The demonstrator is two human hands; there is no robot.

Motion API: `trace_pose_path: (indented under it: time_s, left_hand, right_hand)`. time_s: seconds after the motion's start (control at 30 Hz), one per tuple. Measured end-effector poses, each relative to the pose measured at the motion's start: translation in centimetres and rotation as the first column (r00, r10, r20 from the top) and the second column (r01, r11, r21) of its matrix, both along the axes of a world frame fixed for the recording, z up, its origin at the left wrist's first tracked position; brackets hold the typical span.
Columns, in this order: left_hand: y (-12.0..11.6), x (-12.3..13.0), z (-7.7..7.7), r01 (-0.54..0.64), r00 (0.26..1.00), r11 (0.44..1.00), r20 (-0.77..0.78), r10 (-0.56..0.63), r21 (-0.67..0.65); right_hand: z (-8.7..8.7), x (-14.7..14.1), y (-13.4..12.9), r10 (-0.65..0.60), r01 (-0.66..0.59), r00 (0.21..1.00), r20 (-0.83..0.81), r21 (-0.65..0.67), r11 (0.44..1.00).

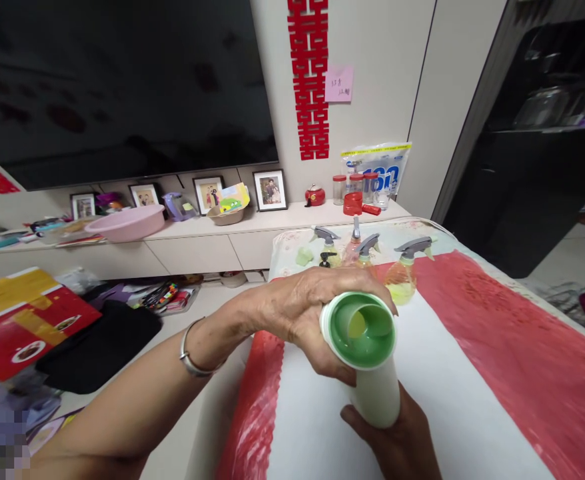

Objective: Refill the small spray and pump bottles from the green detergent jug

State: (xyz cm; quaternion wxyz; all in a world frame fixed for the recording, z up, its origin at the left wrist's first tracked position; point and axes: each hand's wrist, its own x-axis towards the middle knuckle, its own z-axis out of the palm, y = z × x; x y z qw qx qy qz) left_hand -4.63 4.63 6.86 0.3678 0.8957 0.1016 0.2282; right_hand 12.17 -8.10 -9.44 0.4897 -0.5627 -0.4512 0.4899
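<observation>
My left hand is wrapped round the upper part of a pale green container, whose open round mouth faces me and shows a green inside. Below it, my right hand grips the whitish lower body of the same container, thumb on one side. The container is held tilted above a white sheet on the table. Beyond my hands stand several spray bottles with grey heads, one of them holding yellowish liquid.
Red plastic covers the table on both sides of the sheet. Behind it, a long low cabinet bears a pink basin, picture frames and red-lidded jars. A red and yellow box lies at the left.
</observation>
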Motion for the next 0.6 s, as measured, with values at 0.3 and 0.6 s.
trace_pose_path:
  time_s: [0.3,0.6]
  left_hand:
    - [-0.9,0.4,0.4,0.015,0.997,1.0,-0.07,-0.016,-0.015]
    - [-1.6,0.9,1.5,-0.015,0.993,0.998,-0.12,0.007,-0.069]
  right_hand:
    - [-0.9,-0.5,-0.6,0.009,-0.006,0.999,-0.049,0.066,0.998]
    - [-0.8,-0.8,-1.0,-0.022,0.026,0.998,-0.052,0.079,0.997]
